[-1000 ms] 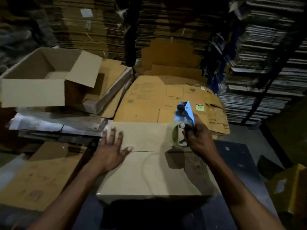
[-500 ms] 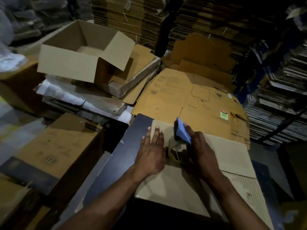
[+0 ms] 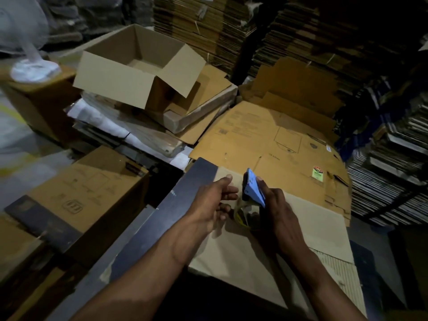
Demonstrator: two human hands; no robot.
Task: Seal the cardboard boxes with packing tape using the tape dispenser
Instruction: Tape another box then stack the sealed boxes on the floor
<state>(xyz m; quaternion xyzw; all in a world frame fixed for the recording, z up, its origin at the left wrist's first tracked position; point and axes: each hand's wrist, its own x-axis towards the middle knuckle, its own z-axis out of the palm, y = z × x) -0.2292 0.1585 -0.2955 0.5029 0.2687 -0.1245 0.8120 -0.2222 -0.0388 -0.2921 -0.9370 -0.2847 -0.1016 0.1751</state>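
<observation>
At centre frame, the right hand (image 3: 280, 218) grasps the tape dispenser (image 3: 251, 195) on the cardboard box (image 3: 308, 225); at nine o'clock beside it, the left hand (image 3: 212, 202) hovers with fingers loosely curled, grasping nothing.

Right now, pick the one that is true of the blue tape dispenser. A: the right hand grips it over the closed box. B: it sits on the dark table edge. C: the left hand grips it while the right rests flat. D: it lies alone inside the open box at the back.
A: the right hand grips the blue tape dispenser over the closed box, the left hand beside it.
</observation>
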